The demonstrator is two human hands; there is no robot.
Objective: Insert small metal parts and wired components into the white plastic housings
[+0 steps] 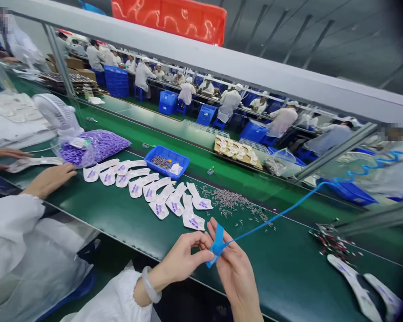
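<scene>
In the head view, a blue anti-static wrist strap (218,239) is between my two hands over the near edge of the green work surface. My left hand (190,255), with a pale bangle on its wrist, pinches the strap's lower end between thumb and fingers. Palm towards me, my right hand (237,268) holds the strap near its cord, some fingers stretched out behind the band. A blue cord (275,218) runs from the strap up to the right, coiled farther along. Just beyond my hands lie several white curved plastic parts (193,219) with purple pieces on them.
Small metallic parts (226,199) lie scattered behind the white parts. A blue tray (168,162) and a bag of purple pieces (100,145) stand farther left. A co-worker's hand (52,179) rests at the left. Wired parts (334,243) and two white curved pieces (354,286) lie right.
</scene>
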